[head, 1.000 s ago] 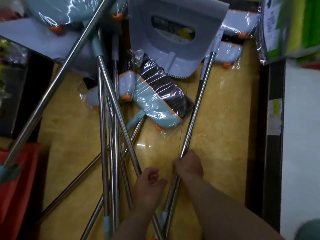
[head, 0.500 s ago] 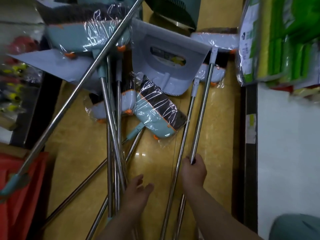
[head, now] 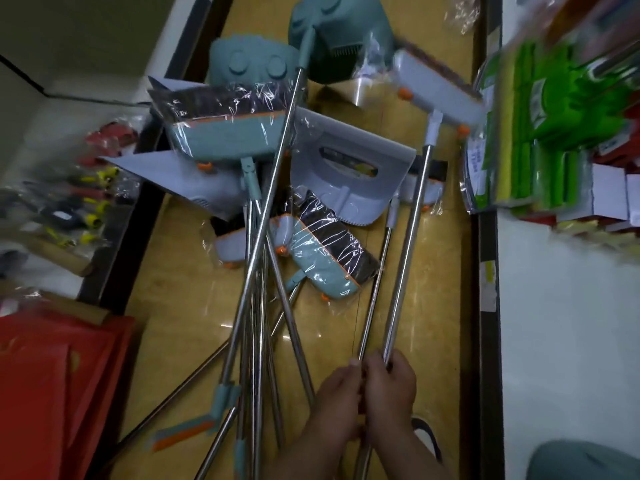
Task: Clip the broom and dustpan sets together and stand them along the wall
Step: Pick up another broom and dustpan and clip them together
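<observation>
Both hands close together low in the aisle: the right hand wraps a shiny steel broom handle, the left hand pinches the thinner dustpan handle beside it. Plastic-wrapped teal broom heads and a grey dustpan sprawl across the glossy yellow floor.

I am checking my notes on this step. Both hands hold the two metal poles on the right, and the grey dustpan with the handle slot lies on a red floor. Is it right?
Not quite: the head view shows a yellow floor, not red. Both the left hand and right hand do grip the two metal poles, and the grey dustpan lies there.
</observation>
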`<action>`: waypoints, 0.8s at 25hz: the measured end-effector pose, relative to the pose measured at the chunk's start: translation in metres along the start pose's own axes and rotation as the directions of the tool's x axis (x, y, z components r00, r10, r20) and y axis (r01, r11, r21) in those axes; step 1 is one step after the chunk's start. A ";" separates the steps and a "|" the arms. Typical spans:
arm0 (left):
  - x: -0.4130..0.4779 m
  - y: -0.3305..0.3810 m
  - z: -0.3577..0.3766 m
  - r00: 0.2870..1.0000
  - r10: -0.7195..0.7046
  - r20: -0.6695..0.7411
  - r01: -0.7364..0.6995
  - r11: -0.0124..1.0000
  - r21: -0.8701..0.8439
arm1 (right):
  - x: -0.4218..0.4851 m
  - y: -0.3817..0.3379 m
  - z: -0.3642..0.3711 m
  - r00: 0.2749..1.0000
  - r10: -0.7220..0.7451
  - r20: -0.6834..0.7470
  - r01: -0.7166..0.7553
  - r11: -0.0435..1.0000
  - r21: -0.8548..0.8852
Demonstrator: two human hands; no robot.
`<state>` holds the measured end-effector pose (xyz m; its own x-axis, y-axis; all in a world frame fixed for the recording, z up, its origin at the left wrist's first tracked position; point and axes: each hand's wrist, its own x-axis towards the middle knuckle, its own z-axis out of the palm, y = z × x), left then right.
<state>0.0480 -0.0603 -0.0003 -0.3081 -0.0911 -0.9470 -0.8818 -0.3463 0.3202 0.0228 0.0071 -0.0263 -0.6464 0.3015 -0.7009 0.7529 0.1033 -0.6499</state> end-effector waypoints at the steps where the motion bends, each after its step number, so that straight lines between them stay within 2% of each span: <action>1: -0.005 0.001 -0.001 1.000 0.017 0.013 -0.017 1.000 0.007 | -0.005 -0.008 0.001 0.999 -0.036 -0.013 0.036 0.999 0.003; 4: -0.016 0.001 -0.003 0.998 0.068 0.013 -0.069 0.998 0.015 | -0.020 -0.033 0.012 0.993 -0.122 -0.001 0.122 0.991 0.062; 7: -0.023 0.002 -0.015 0.965 0.197 -0.171 -0.168 0.971 0.167 | -0.039 -0.049 0.024 0.977 -0.179 0.114 0.164 0.978 0.130; 9: -0.025 0.002 -0.031 0.922 0.315 -0.224 -0.269 0.940 0.211 | -0.049 -0.052 0.031 0.943 -0.238 0.234 0.206 0.967 0.153; 11: -0.030 0.006 -0.047 0.894 0.399 -0.204 -0.352 0.906 0.234 | -0.052 -0.049 0.035 0.895 -0.295 0.334 0.272 0.955 0.115; 14: -0.035 0.005 -0.076 0.850 0.465 -0.246 -0.404 0.876 0.262 | -0.041 -0.028 0.048 0.852 -0.278 0.444 0.331 0.943 -0.045; 15: -0.033 0.000 -0.087 0.835 0.477 -0.275 -0.412 0.873 0.261 | -0.036 -0.018 0.056 0.818 -0.292 0.496 0.413 0.898 -0.152; 17: -0.030 -0.014 -0.107 0.812 0.474 -0.340 -0.404 0.878 0.257 | -0.029 0.001 0.073 0.691 -0.319 0.649 0.633 0.701 -0.329; 20: -0.028 -0.031 -0.135 0.799 0.403 -0.447 -0.371 0.914 0.163 | -0.036 0.011 0.110 0.416 -0.283 0.864 0.890 0.322 -0.323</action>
<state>0.1322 -0.1727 0.0124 -0.4422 -0.6295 -0.6389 -0.7504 -0.1306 0.6480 0.0410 -0.1065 -0.0409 -0.5887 -0.7229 -0.3616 -0.2933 0.6079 -0.7378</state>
